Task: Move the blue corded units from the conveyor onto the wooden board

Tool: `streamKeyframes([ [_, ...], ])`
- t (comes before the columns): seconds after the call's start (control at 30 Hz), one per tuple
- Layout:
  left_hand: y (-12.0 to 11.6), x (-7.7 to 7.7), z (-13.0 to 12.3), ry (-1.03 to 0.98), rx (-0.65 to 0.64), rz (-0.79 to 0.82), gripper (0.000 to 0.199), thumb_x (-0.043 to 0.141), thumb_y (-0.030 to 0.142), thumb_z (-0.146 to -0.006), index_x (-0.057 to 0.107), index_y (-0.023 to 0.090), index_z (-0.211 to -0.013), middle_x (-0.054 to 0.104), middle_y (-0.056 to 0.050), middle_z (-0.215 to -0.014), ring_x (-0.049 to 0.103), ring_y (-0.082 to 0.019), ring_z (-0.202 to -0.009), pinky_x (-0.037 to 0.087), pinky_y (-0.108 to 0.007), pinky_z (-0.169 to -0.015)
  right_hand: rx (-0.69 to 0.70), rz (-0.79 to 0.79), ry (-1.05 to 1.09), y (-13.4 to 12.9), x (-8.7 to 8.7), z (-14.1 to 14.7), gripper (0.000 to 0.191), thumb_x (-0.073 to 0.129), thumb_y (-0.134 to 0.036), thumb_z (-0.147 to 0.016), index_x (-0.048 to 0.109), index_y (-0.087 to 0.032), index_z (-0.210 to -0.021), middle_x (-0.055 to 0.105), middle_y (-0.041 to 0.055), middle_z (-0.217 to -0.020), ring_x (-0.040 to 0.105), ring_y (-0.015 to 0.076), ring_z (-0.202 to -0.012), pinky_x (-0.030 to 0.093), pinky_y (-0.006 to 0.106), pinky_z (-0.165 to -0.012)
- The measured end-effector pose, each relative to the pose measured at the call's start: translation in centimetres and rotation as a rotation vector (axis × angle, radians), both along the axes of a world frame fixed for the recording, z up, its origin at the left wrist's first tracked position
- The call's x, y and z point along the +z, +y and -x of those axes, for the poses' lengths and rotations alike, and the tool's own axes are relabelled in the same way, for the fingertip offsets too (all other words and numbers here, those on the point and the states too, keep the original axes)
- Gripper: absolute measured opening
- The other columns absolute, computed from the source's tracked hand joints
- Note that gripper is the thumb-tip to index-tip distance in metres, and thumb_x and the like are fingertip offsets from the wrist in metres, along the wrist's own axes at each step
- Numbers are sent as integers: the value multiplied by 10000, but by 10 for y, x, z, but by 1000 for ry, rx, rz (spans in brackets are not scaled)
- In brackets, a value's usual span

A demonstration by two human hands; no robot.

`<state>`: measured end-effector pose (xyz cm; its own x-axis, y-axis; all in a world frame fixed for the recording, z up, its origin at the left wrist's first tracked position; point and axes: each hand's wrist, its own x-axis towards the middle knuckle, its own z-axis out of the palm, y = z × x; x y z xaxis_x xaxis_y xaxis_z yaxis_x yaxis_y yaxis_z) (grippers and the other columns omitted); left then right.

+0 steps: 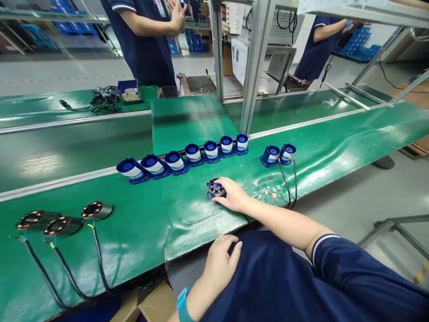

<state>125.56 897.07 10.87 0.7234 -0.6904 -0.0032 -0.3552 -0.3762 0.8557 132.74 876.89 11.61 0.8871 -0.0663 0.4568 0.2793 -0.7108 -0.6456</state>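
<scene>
My right hand (232, 194) is closed round a stator with copper windings (217, 188), which sits in a blue housing on the green bench. A dark cable shows below that wrist. My left hand (223, 259) rests near the bench's front edge, against my body; it holds nothing, and its thumb stands apart from its loosely bent fingers. Behind my right hand stands a row of several blue housings with white labels (193, 154). Two more housings with cables (271, 156) stand to the right. At the left lie three stators (97, 210), their cables hanging over the front edge.
A metal upright (254, 67) rises behind the row of housings. On the far bench are a blue bin (130, 91) and a tangle of black cables (106, 99). Two people in dark blue shirts are across the bench. Cardboard (159, 302) shows below the front edge.
</scene>
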Motion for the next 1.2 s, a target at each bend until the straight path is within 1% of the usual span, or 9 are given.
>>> streamKeyframes([
  [0.1,-13,0,8,98,-117,-65,539,664,526,-863,676,175,-1272,630,-193,-1405,545,-380,-1364,361,-599,-1209,-22,-4,20,2,4,-1,540,849,-282,-767,594,-181,-1232,674,130,-1232,627,252,-1199,498,436,-1079],
  [0.2,-37,-5,-1,284,-237,-93,705,679,555,-848,569,136,-1404,519,-221,-1520,389,-379,-1493,250,-598,-1266,-44,-19,-20,2,26,5,533,862,-308,-754,607,-201,-1210,683,107,-1213,644,246,-1169,512,423,-1058],
  [0.33,-65,-1,2,396,-333,40,576,630,549,-895,613,156,-1314,598,-196,-1441,512,-350,-1394,354,-554,-1213,-133,-39,-300,-5,85,22,550,822,-428,-804,587,-210,-1251,647,124,-1297,595,264,-1273,464,442,-1138],
  [0.43,-68,24,18,467,-439,172,404,498,521,-985,701,173,-1017,751,-132,-1144,678,-276,-1133,495,-443,-1058,-227,-44,-455,-21,117,26,579,784,-470,-839,545,-214,-1300,610,129,-1346,536,278,-1351,418,473,-1182],
  [0.57,-55,56,35,566,-489,221,423,454,509,-1020,705,179,-934,787,-115,-1017,718,-231,-989,511,-370,-969,-310,-77,-327,-40,86,13,560,828,-360,-795,558,-189,-1254,624,136,-1301,566,277,-1302,445,468,-1147],
  [0.77,-53,46,29,935,-238,355,428,557,595,-951,585,171,-901,797,-144,-901,762,-252,-886,550,-363,-847,-313,-87,110,-40,5,-7,568,848,-260,-750,556,-170,-1228,668,132,-1215,647,238,-1113,519,431,-1007],
  [0.93,-57,57,25,891,-300,348,406,560,569,-963,601,168,-918,797,-150,-940,756,-238,-917,537,-357,-876,-266,-12,155,-42,23,-9,552,848,-282,-755,575,-167,-1220,689,134,-1173,654,256,-1109,520,434,-989],
  [1.07,-58,63,28,842,-363,345,399,567,552,-967,631,158,-941,795,-153,-956,744,-242,-945,520,-387,-939,-297,-13,-105,-49,42,-5,540,828,-313,-781,581,-187,-1244,657,144,-1283,610,259,-1225,462,440,-1103],
  [1.2,-60,49,30,878,-367,312,447,575,595,-948,627,152,-932,791,-160,-933,742,-244,-915,521,-388,-921,-336,-11,-100,-53,33,0,509,820,-314,-787,573,-166,-1208,660,147,-1234,621,257,-1171,488,428,-1054],
])
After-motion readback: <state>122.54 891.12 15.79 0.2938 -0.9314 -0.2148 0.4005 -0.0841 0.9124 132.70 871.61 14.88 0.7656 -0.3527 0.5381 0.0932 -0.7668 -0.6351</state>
